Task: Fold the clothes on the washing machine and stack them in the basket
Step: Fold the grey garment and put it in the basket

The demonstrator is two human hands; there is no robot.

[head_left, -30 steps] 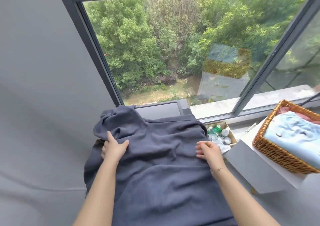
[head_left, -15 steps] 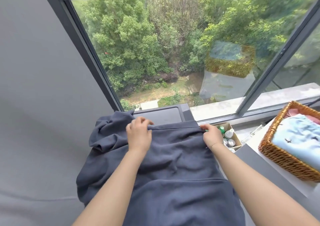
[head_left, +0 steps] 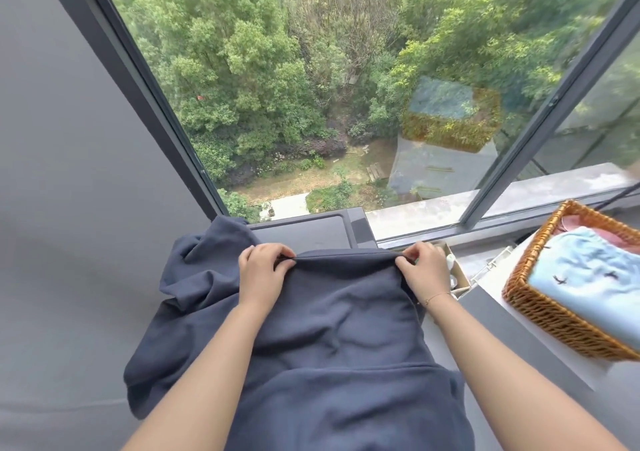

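While I watch from the head camera, my left hand [head_left: 264, 270] and right hand [head_left: 420, 270] each pinch the far fold of the dark blue garment [head_left: 329, 340] spread over the washing machine [head_left: 311, 232]; the wicker basket [head_left: 540, 305] sits off its right edge, holding folded clothes.

Spread across the top of the washing machine [head_left: 311, 234], draped over its left and front edges: a sweatshirt [head_left: 329, 329]. Pinching its far edge, near the machine's back edge: the left hand [head_left: 263, 270] and right hand [head_left: 420, 270]. Just past the right edge: a small box [head_left: 457, 277]. Further right, on a shelf [head_left: 498, 315]: a basket [head_left: 540, 305] with folded clothes [head_left: 588, 277] in it. Behind it all: a window [head_left: 311, 87].
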